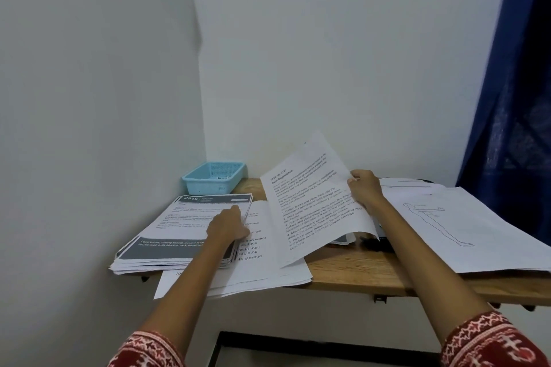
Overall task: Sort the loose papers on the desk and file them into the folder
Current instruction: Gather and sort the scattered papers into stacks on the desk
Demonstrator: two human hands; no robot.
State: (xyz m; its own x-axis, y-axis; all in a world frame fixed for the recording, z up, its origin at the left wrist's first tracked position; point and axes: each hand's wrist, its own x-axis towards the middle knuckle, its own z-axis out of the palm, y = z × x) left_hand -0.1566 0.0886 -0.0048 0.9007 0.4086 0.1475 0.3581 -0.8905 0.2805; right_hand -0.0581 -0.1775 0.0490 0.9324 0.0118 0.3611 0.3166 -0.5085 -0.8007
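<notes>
A stack of printed papers with grey bands (167,232) lies at the desk's left end, and my left hand (228,225) rests on its right side, fingers pointing forward. Under it, larger-print sheets (262,259) spread toward the front edge. My right hand (365,189) pinches the right edge of a text sheet (313,205) and holds it tilted up above the desk. Sheets with a line drawing of a body (447,223) cover the right end. A dark object (377,243), partly hidden under the lifted sheet, may be the folder.
A light blue plastic basket (213,177) stands in the back left corner against the wall. The wooden desk (351,271) is narrow, with walls behind and to the left. A dark blue curtain (512,98) hangs at the right.
</notes>
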